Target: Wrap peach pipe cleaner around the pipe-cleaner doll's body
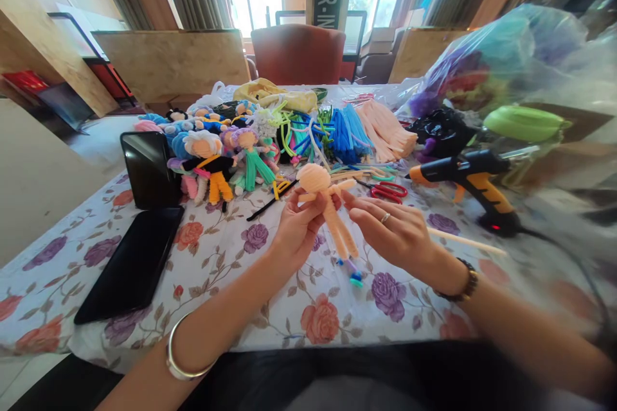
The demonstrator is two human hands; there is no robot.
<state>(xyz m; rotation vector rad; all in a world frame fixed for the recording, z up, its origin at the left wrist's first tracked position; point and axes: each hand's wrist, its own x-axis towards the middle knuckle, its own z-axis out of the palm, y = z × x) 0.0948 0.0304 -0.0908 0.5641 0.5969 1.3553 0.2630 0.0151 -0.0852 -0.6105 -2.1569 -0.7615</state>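
Note:
A peach pipe-cleaner doll (324, 196) with a round head and long legs is held above the flowered tablecloth (226, 270). My left hand (299, 226) grips its body from the left, fingers closed round it just under the head. My right hand (393, 228), wearing a ring, touches the doll's arm with its fingertips, the other fingers stretched out. The doll's feet end in small blue and purple shoes (353, 273).
Several finished dolls (216, 157) and bundles of coloured pipe cleaners (337, 131) fill the table's far side. Red scissors (388, 191), an orange-black glue gun (470, 180), a glue stick (465, 241), two dark phones (135, 263) and plastic bags (501, 58) surround the hands.

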